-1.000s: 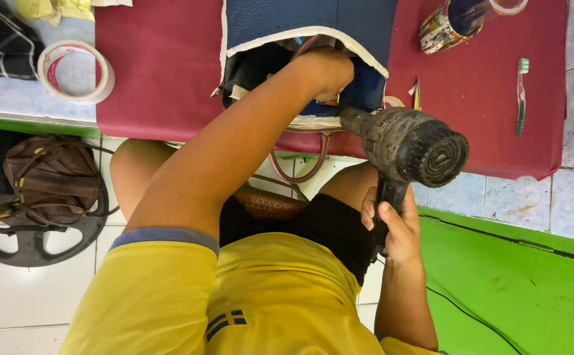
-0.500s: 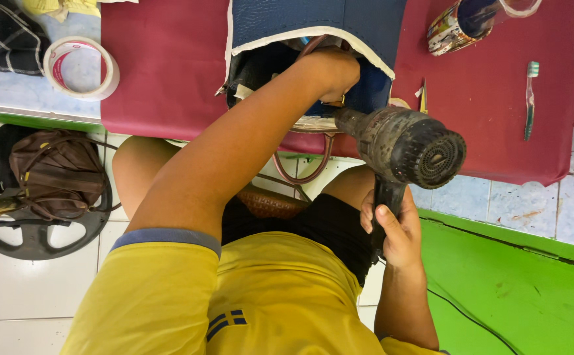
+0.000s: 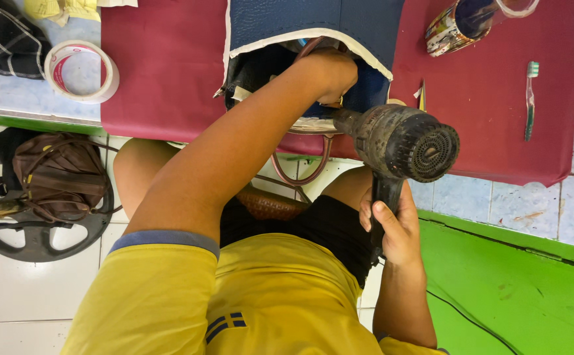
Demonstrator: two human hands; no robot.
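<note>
My left hand (image 3: 329, 72) reaches into the open mouth of a dark blue bag (image 3: 313, 20) with pale trim and grips its edge. The bag lies on a red cloth (image 3: 162, 66). My right hand (image 3: 395, 227) is closed around the handle of a worn black hair dryer (image 3: 402, 141). Its nozzle points at the bag's opening, right beside my left hand. A brown bag handle (image 3: 300, 176) hangs over the table edge above my lap.
A roll of tape (image 3: 81, 71) sits left of the cloth. A toothbrush (image 3: 530, 98) and a patterned cup (image 3: 454, 26) lie on the cloth at right. A brown bag (image 3: 56, 177) rests on a black wheel on the floor. A green surface (image 3: 517, 289) lies at lower right.
Both hands keep their grip and hardly move. The view shifts only slightly.
</note>
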